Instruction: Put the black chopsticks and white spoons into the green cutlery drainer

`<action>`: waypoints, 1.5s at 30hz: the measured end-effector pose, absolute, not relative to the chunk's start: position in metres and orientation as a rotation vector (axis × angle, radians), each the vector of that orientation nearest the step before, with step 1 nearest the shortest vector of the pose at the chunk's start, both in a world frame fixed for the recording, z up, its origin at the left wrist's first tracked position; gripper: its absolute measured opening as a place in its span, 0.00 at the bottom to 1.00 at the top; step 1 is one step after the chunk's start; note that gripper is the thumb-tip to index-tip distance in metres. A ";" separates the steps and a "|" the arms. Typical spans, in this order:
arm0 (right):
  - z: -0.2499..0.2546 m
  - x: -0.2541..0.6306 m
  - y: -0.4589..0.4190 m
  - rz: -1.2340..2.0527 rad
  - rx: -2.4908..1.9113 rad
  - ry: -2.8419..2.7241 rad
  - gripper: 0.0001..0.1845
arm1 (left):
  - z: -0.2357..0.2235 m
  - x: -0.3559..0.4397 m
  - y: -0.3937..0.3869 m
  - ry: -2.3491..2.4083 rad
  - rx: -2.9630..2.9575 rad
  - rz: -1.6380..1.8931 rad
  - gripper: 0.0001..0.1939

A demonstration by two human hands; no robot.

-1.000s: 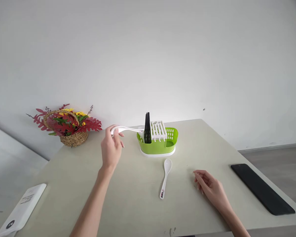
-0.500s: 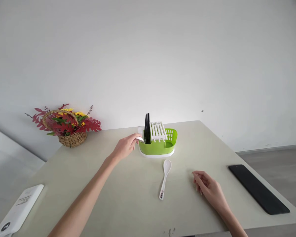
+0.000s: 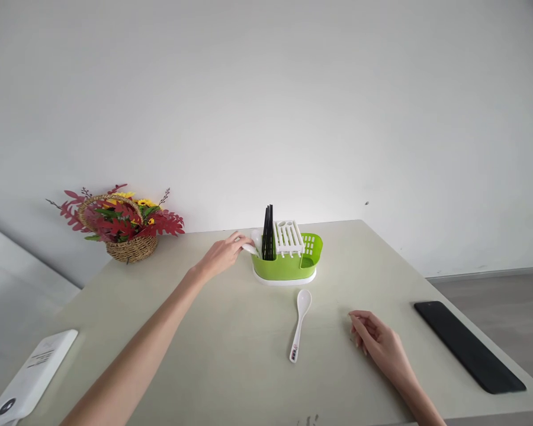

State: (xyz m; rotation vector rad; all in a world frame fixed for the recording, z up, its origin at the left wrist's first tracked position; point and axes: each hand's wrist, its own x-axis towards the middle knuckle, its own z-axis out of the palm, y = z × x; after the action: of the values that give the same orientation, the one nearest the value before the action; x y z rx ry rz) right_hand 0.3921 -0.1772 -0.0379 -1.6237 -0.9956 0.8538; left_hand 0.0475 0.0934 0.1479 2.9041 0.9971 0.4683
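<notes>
Left hand (image 3: 222, 254) has come in to the left end of the green holder (image 3: 282, 269), bringing a white spoon (image 3: 250, 249) that a second ago stretched out well past the rim. From where I stand, that spoon now lies tilted low over the holder's left end, one end under the fingers; its far end is hard to make out among the other things. Left grip: fingers and thumb together, pinched on this spoon.

Holder's contents, left to right: a second spoon (image 3: 256, 239), bowl up, just beside the hand; a bunch of black sticks (image 3: 267, 234), nearly upright; a white slotted rack (image 3: 289, 238) near the middle. White base under the holder, all on a pale tabletop (image 3: 231, 355).

Right hand (image 3: 379, 340) rests to the right and on the near side of the holder, same spot as earlier. Right grip: loosely curled, clamped on nothing. Nearest to it, a loose spoon (image 3: 298, 325) lies directly on the near side of the holder, bowl toward it, apart from both hands.

Farther right of the holder, a flat black slab (image 3: 468, 346). Well left, a wicker basket (image 3: 132, 248) of red and yellow flowers.
</notes>
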 end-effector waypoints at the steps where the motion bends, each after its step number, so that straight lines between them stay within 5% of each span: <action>1: -0.037 0.392 -0.177 0.855 -1.623 -0.994 0.35 | 0.148 0.048 0.092 1.028 2.919 0.465 0.21; 6: -0.035 0.390 -0.178 0.844 -1.641 -0.998 0.32 | 0.151 0.051 0.083 1.108 2.983 0.470 0.19; 13: -0.042 0.393 -0.177 0.848 -1.639 -0.980 0.32 | 0.157 0.051 0.071 1.147 3.000 0.564 0.28; 19: -0.041 0.393 -0.179 0.831 -1.614 -0.963 0.30 | 0.108 0.074 0.016 1.198 2.689 1.182 0.09; 25: -0.038 0.391 -0.180 0.819 -1.620 -0.963 0.29 | 0.041 0.124 -0.046 1.141 2.595 0.617 0.16; 31: -0.040 0.393 -0.179 0.823 -1.631 -0.967 0.30 | 0.024 0.173 -0.058 1.345 2.536 0.319 0.29; 39: -0.041 0.395 -0.177 0.848 -1.626 -0.948 0.33 | 0.029 0.199 -0.061 1.336 2.675 0.076 0.14; 45: -0.038 0.393 -0.180 0.835 -1.620 -0.971 0.30 | 0.046 0.179 -0.066 1.266 2.520 0.321 0.11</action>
State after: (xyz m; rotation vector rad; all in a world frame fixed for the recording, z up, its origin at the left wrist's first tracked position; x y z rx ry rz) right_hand 0.3931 -0.1800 -0.0385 -1.6203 -0.9711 0.8353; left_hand 0.1793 -0.0660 0.0463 2.5203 1.2664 0.3209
